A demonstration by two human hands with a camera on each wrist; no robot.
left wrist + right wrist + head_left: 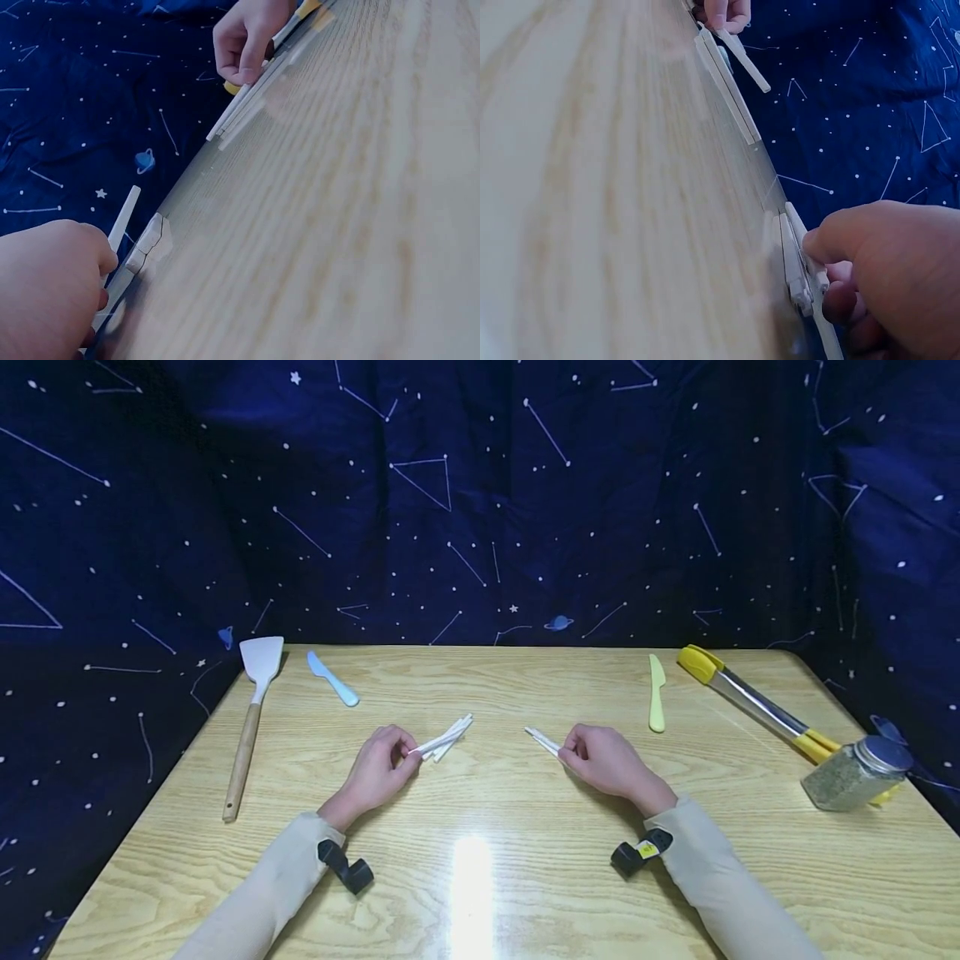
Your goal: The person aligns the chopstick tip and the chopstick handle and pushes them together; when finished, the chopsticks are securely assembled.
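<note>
Thin white sticks lie in two small groups on the table (480, 793); their material cannot be told. At the left group, my left hand (381, 767) pinches one stick (124, 217) by its near end, its far end tilted up off the wood. Beneath it, other white sticks (727, 86) rest on the tabletop. My right hand (603, 760) pinches a white stick (796, 219) between thumb and fingers, low over the table. Another stick (786, 247) lies right beside it. The fingers hide the near ends of the sticks in the head view.
At the left lie a white spatula (244, 752) with a wooden handle and a blue knife (332, 678). On the right are a pale yellow knife (656, 693), yellow-tipped tongs (757, 703) and a tilted jar of dried herbs (851, 777). A dark starry cloth (480, 552) hangs behind.
</note>
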